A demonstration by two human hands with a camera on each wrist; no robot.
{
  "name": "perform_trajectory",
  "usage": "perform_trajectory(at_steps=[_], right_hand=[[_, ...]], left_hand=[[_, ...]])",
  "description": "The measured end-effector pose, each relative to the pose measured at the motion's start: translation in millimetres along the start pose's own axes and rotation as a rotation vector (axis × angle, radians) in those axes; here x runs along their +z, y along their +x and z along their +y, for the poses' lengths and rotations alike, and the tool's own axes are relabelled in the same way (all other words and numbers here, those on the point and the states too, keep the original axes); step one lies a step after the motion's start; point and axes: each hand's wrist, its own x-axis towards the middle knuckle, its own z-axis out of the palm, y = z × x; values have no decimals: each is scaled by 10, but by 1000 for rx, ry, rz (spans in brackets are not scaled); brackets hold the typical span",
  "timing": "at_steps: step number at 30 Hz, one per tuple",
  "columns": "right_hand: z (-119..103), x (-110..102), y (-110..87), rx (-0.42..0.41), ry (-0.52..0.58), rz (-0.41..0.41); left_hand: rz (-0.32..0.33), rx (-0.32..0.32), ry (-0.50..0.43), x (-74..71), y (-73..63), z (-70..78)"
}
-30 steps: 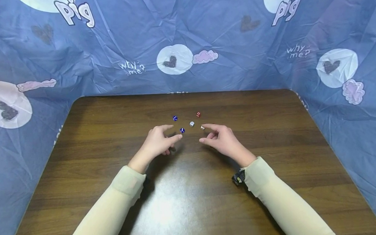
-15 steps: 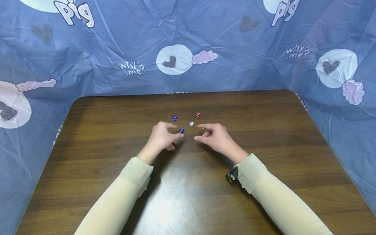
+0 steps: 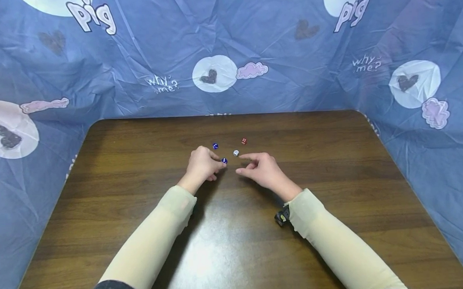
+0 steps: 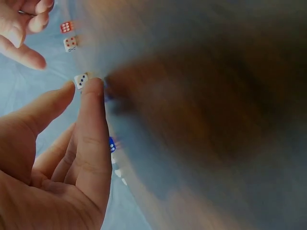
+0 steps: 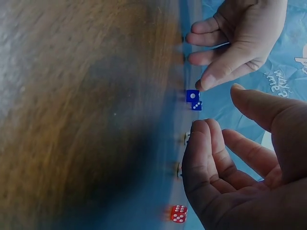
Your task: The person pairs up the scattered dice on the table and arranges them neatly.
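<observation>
Five small dice lie on the brown table, loosely grouped between my hands. My left hand has its thumb and forefinger spread right beside the front blue die; whether they touch it I cannot tell. Another blue die lies farther back. My right hand is held with thumb and forefinger apart and nothing between them. Just beyond its forefinger tip is a white die. A red die sits farthest back. A second white die with red pips shows in the left wrist view; the right hand hides it in the head view.
The wooden table has rounded far corners. A wrinkled blue cloth with printed words and hearts hangs behind and around it. Light glares off the table's near middle. A black device is on the right wrist.
My left hand has moved right and forward, up to the front blue die. The right hand has shifted left, covering one white die in the head view. The dice stay put.
</observation>
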Motion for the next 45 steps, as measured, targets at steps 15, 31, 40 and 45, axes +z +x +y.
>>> perform_trajectory(at_steps=[15,31,40,45], right_hand=[[39,-48,-34,26,-21,-28],[45,-23,-29,4,-61,-42],[24,-6,-97,-12,-99,-92],[8,13,-154,-21,-140,-138]], left_hand=[[9,11,166,98,68,86],[-88,86,190,104,-132,130],[-140,151,261,173,-328,150],[-148,142,283,213,-404,155]])
